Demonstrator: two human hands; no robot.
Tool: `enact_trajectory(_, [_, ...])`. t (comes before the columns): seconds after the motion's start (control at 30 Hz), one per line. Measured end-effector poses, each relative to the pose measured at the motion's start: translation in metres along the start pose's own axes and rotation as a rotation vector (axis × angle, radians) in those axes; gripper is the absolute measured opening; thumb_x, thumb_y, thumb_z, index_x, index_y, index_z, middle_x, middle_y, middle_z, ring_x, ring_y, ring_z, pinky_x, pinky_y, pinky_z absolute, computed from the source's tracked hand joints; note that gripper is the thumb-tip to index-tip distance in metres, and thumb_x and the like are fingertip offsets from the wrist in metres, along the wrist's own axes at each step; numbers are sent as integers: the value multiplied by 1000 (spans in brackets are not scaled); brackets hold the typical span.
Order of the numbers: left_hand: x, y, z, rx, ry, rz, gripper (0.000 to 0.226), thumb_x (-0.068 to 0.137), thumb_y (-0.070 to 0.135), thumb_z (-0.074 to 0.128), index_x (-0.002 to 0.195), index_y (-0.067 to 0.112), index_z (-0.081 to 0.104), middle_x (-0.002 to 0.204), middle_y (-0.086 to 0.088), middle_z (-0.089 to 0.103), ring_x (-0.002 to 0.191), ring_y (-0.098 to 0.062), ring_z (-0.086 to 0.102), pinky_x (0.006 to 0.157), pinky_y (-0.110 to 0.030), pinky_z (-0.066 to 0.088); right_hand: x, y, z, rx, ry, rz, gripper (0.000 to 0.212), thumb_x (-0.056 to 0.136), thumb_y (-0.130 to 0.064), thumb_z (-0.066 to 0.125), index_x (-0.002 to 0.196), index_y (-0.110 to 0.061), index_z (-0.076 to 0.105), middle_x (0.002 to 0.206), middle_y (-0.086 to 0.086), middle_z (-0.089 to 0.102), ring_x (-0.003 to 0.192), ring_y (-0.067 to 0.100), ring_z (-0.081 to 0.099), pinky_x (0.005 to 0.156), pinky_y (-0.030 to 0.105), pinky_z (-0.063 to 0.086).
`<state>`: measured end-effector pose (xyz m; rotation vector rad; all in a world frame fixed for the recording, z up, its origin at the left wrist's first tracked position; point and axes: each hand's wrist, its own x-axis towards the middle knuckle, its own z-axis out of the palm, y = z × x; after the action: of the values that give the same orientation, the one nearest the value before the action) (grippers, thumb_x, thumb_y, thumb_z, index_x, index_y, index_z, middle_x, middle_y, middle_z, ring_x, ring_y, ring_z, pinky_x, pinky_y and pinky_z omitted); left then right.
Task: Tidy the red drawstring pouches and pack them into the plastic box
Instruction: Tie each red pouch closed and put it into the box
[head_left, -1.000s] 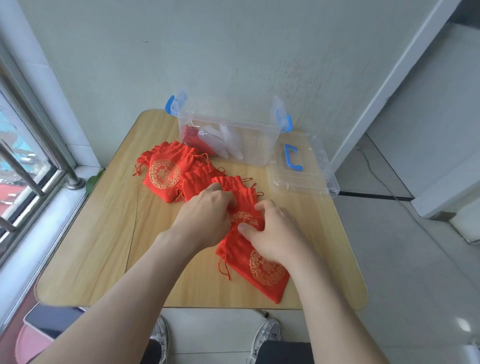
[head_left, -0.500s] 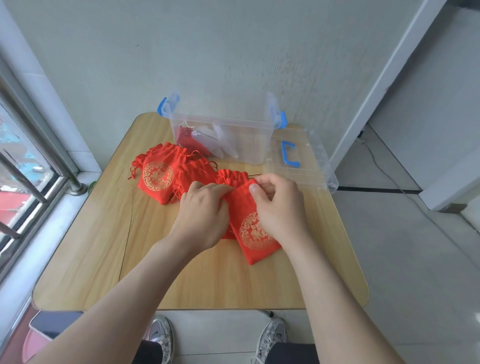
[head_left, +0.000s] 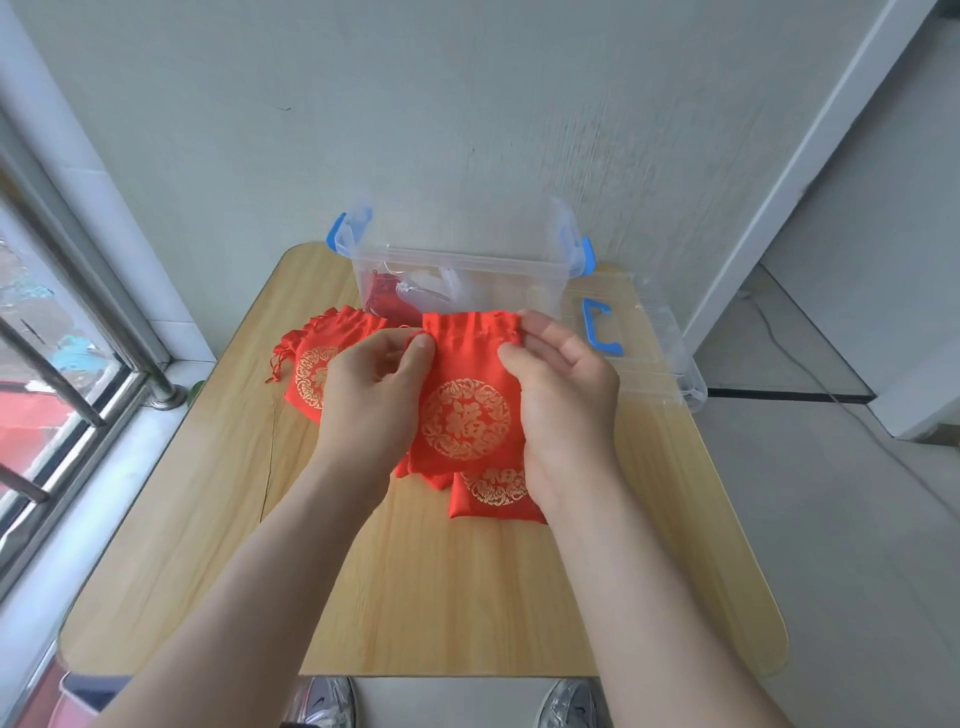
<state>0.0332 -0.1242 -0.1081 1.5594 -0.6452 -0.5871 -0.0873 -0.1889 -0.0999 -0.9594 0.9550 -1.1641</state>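
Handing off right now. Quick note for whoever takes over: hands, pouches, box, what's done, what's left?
Left hand pinches the held pouch at its top left corner; right hand pinches the top right. Its gold print faces the camera.
Plastic box stands open at the far edge of the table, lid lying to its right.
Done: one packed pouch shows through the box wall.
Left: held pouch, left pile, near pouch; hands hide the exact count.

A pale wooden bench (head_left: 467, 597) carries a clear plastic box (head_left: 519, 283) at its far edge, its lid (head_left: 654, 358) just beside it, and loose red pouches (head_left: 311, 376).
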Motion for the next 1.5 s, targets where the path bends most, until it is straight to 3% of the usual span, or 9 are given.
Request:
enact_trajectory(0.1, [5, -4, -4, -18, 69, 18, 15, 106, 27, 64, 105, 27, 79, 87, 8, 73, 75, 0, 67, 75, -26, 57, 2, -4, 1, 107, -27, 63, 22, 91, 1, 73, 104, -16, 78, 102, 9, 82, 108, 29, 77, 101, 45, 60])
enact_trajectory(0.23, [8, -3, -7, -44, 43, 26, 20, 108, 20, 60, 106, 28, 79, 84, 11, 72, 75, -2, 67, 74, -29, 55, 3, -11, 0, 193, -53, 77, 15, 98, -4, 72, 109, -15, 73, 105, 8, 82, 112, 27, 77, 100, 40, 58])
enact_trajectory(0.4, [10, -1, -11, -55, 88, 22, 11, 102, 24, 72, 96, 23, 81, 83, 2, 77, 72, -10, 68, 69, -33, 58, 4, -18, -1, 305, -10, 85, 36, 97, 1, 71, 127, -18, 64, 104, 10, 82, 103, 25, 79, 88, 35, 62])
enact_trajectory(0.53, [10, -1, -13, -24, 122, 14, 17, 96, 29, 79, 89, 14, 81, 75, -4, 78, 63, -15, 69, 71, -44, 65, 3, -24, -1, 348, 23, 119, 43, 94, 2, 74, 132, -13, 63, 101, 8, 83, 100, 22, 80, 92, 37, 63])
enact_trajectory(0.67, [12, 3, -12, -142, 58, -42, 7, 99, 11, 74, 100, 7, 79, 81, -8, 80, 74, -16, 76, 74, -31, 66, 2, -27, -4, 360, 56, 125, 24, 99, -2, 70, 124, -4, 69, 102, 9, 83, 99, 24, 80, 83, 32, 66])
enact_trajectory(0.77, [14, 4, -12, -243, 45, -71, 13, 103, 2, 65, 108, 5, 76, 87, -10, 81, 82, -17, 78, 74, -24, 63, 2, -26, -5, 331, 72, 121, 13, 105, -12, 67, 116, -5, 71, 101, 9, 83, 97, 24, 81, 82, 33, 65])
enact_trajectory(1.07, [17, 11, -10, -730, 25, -312, 20, 112, 7, 49, 121, 8, 66, 106, -7, 82, 92, -17, 79, 87, -32, 63, 0, -20, -8, 193, 107, 169, 18, 110, -24, 59, 113, -12, 72, 103, 8, 83, 94, 18, 81, 84, 30, 62])
enact_trajectory(1.27, [16, 7, -6, -803, 58, -376, 23, 113, 7, 41, 124, 12, 60, 104, -5, 82, 84, -14, 80, 93, -34, 59, -13, -24, -7, 191, 106, 243, 20, 112, -24, 55, 106, -11, 69, 97, 10, 83, 72, 14, 76, 58, 24, 57])
enact_trajectory(1.5, [6, 7, -5, -851, 21, -402, 20, 112, 10, 44, 116, 19, 61, 106, -1, 82, 81, -12, 79, 86, -33, 58, -29, -26, -13, 176, 39, 207, 23, 115, -23, 47, 111, -5, 61, 78, 8, 80, 67, 19, 78, 55, 26, 60])
